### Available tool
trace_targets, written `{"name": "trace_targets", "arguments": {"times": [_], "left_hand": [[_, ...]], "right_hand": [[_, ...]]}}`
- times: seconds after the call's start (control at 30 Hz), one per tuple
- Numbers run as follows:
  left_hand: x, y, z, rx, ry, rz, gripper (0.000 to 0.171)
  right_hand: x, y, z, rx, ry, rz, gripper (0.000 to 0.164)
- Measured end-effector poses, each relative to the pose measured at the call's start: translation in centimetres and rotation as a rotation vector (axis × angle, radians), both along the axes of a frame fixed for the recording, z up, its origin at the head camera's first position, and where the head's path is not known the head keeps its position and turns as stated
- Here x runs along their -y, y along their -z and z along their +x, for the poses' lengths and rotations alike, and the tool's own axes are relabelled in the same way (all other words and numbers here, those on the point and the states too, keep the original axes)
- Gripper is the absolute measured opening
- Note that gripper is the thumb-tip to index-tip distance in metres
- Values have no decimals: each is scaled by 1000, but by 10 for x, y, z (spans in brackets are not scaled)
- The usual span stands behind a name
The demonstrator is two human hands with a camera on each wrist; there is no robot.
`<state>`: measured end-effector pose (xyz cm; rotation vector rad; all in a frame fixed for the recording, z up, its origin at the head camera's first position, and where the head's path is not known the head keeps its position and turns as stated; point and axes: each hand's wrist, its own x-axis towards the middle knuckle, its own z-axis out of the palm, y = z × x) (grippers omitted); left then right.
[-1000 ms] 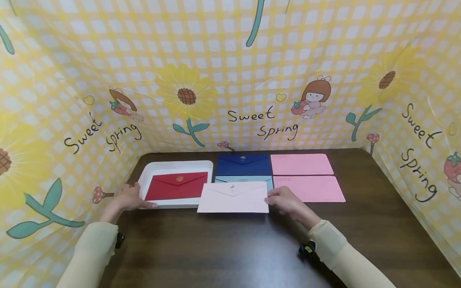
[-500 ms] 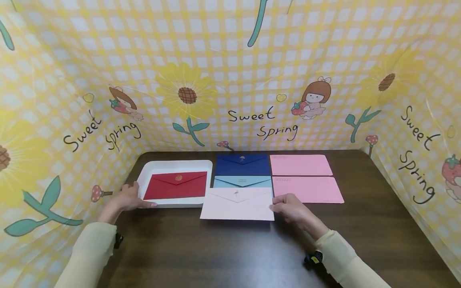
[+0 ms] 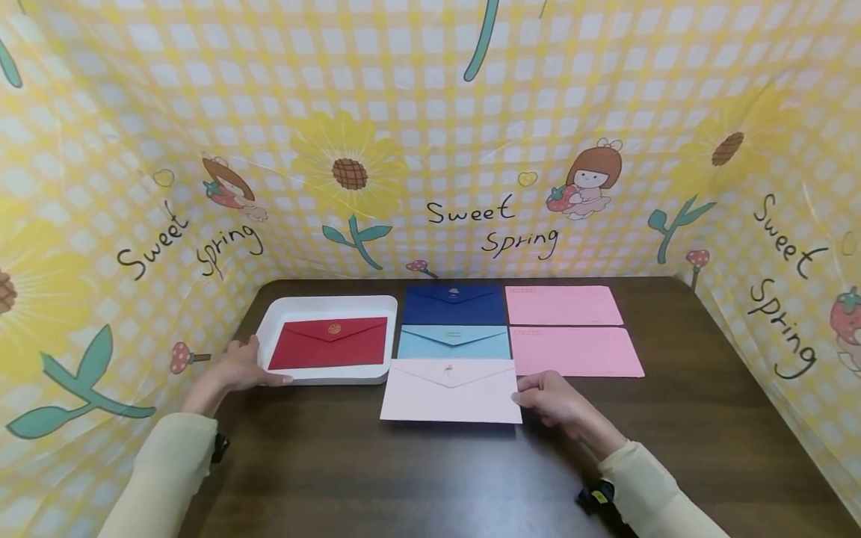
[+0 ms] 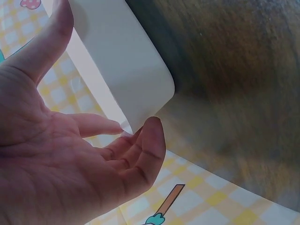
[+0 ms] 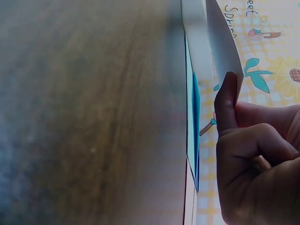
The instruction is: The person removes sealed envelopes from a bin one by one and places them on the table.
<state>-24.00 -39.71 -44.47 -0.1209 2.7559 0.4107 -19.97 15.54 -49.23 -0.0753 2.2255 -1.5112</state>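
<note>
My right hand (image 3: 554, 403) pinches a pale white envelope (image 3: 451, 400) by its right edge between thumb and fingers. The envelope has a small bird print on its flap. Seen from the right wrist, this envelope (image 5: 226, 44) is raised above the tabletop. My left hand (image 3: 238, 368) grips the front left corner of a white tray (image 3: 336, 305), its thumb along the front wall. Around the tray's corner (image 4: 140, 70) the fingers curl in the left wrist view. A red envelope (image 3: 329, 344) with a gold emblem lies in the tray.
Right of the tray lie a light blue envelope (image 3: 430, 345) and, behind it, a dark blue envelope (image 3: 430, 310). Two pink envelopes (image 3: 561, 305) lie further right, one behind the other. Yellow checked cloth (image 3: 464, 134) walls the brown table (image 3: 336, 463) at the back and sides.
My right hand has brought the white envelope toward me and slightly right, uncovering more of the light blue envelope. My left hand has stayed at the tray.
</note>
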Motion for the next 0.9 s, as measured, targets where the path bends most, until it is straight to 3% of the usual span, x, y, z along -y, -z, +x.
{"name": "trace_targets", "arguments": {"times": [0.47, 0.9], "left_hand": [[1, 2, 3, -7, -12, 26, 136], [0, 5, 1, 0, -50, 28, 134]], "right_hand": [[-4, 5, 8, -10, -36, -38, 17], [-8, 6, 12, -45, -65, 45, 14]]}}
